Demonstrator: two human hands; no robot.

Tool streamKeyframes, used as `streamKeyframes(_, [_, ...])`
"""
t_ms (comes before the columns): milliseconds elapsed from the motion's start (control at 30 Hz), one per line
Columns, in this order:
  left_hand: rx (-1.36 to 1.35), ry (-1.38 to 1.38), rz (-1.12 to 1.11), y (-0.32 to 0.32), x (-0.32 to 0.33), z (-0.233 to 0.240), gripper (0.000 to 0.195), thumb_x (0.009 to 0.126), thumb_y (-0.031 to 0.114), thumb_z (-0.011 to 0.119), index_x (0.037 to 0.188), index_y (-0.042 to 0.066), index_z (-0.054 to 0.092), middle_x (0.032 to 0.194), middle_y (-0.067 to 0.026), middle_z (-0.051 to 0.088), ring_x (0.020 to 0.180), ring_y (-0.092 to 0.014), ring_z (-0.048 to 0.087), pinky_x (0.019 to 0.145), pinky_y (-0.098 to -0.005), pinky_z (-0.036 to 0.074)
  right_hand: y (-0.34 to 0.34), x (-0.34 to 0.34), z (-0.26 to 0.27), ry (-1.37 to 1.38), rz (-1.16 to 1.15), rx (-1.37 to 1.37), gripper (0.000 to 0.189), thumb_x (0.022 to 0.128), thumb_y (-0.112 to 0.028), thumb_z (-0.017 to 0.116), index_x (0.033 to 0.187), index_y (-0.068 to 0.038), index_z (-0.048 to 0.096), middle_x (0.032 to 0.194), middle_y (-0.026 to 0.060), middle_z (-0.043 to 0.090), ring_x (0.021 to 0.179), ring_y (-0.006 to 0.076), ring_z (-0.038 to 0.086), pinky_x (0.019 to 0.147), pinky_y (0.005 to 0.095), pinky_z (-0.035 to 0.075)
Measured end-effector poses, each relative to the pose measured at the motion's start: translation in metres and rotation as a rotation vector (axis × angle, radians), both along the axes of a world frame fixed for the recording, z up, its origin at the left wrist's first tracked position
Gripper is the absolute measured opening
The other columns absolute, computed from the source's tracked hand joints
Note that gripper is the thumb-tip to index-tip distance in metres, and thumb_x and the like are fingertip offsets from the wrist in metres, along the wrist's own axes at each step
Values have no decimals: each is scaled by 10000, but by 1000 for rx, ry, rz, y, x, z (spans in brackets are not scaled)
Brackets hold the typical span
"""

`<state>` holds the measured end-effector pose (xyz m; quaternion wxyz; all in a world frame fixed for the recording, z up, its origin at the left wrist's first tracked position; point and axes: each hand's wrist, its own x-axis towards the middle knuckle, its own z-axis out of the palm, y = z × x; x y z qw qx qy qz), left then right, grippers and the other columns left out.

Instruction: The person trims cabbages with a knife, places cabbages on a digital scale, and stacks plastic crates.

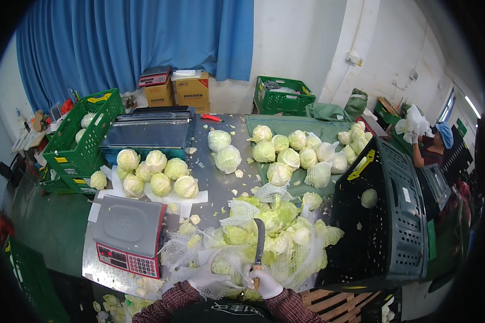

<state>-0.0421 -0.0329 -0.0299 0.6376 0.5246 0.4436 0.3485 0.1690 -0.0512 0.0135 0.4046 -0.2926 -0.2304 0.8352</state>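
Observation:
At the table's near edge, my gloved left hand [210,276] holds a cabbage [227,264] in white foam netting from its left side. In my gloved right hand [264,281] is the wooden handle of a knife with a curved blade [260,238], which points away from me; these fingers also touch the netting at the cabbage's right side. Loose cabbage leaves [295,234] and empty foam nets [182,250] lie heaped around and beyond both hands. A digital scale [129,226] stands left of the heap.
Trimmed cabbages [160,183] sit beyond the scale, others [289,157] on green cloth [252,121]. Two netted cabbages [227,158] lie mid-table near a red-handled tool [211,117]. A black crate [402,218] tilts at the right, a green crate [81,133] stands left. A co-worker [432,145] is far right.

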Motion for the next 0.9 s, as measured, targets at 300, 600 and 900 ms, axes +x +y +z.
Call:
streamKeyframes(300, [-141, -480, -276, 32, -11, 0, 1048, 594, 299, 839, 1443, 30, 287, 1435, -115, 392, 1322, -244, 375, 1119, -389, 273, -20, -18, 43, 343, 19, -19, 61, 765, -92, 515, 727, -45, 505, 603, 33, 466, 496, 138, 430, 459, 247, 307])
streamKeyframes(600, [-855, -801, -110, -9, 53, 16, 1057, 572, 304, 849, 1433, 28, 300, 1420, -114, 406, 1305, -243, 397, 1104, -382, 311, -19, -33, 121, 677, 35, 201, 194, 785, -160, 645, 716, -28, 522, 521, 47, 463, 391, 129, 420, 355, 248, 341])
streamKeyframes(900, [32, -617, 79, 40, 14, 62, 1060, 565, 225, 866, 1426, 24, 282, 1382, -126, 430, 1295, -233, 403, 1085, -362, 335, 6, 40, 105, -700, -465, 569, 403, 803, -328, 664, 1054, -27, 570, 684, 51, 522, 658, 192, 570, 618, 285, 470])
